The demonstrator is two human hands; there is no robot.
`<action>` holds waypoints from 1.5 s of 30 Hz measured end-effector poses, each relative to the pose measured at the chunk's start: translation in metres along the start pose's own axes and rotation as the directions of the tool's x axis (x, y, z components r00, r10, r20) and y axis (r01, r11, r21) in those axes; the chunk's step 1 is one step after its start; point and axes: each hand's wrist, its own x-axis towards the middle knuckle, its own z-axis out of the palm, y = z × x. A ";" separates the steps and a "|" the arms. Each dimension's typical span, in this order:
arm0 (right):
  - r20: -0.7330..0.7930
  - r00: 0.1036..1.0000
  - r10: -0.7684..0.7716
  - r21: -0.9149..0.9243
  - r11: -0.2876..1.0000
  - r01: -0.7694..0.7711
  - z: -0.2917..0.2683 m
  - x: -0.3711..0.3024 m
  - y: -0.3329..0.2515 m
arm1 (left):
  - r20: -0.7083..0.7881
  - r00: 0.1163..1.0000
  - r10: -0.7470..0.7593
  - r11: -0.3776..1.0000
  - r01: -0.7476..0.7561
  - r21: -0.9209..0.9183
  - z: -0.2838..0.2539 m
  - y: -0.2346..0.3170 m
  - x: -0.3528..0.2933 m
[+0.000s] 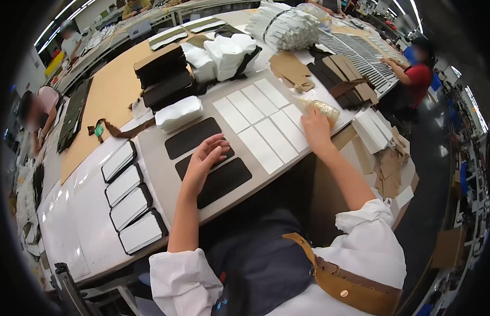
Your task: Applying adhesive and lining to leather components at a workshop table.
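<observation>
My right hand (pixel 315 128) is wrapped round a squeeze bottle (pixel 327 111) of yellowish stuff, tilted so its narrow tip points left over the white rectangular cards. These white cards (pixel 260 149) lie in two rows on a grey board (pixel 155 152). Above three black rounded panels (pixel 224 181) hovers my left hand (pixel 207 155), its fingers loosely bent, apart and holding nothing. Part of the middle panel is hidden behind it. Farther left, several black pieces topped with white cards (pixel 130 204) form a column on the table.
Behind the panels stand a white stack (pixel 179 114), black stacks (pixel 167 79) and white bundles (pixel 229 55). Brown pieces (pixel 292 70) and dark strips (pixel 342 79) lie at the back right. A strapped white bundle (pixel 282 29) sits farther back. Co-workers (pixel 420 71) work around the table.
</observation>
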 end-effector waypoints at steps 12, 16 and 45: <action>0.135 0.822 0.553 0.573 0.633 -0.520 0.028 -0.032 0.086 | 0.005 1.000 0.001 1.000 -0.001 0.022 0.000 0.001 -0.003; 0.206 0.802 0.561 0.773 0.409 -0.485 0.033 -0.033 0.096 | 0.005 1.000 0.003 1.000 -0.003 0.023 0.001 0.004 0.000; 0.170 0.985 -0.037 0.882 -0.439 -0.169 -0.037 0.095 -0.016 | -0.285 0.956 0.073 0.991 -0.102 -0.089 -0.012 0.005 -0.004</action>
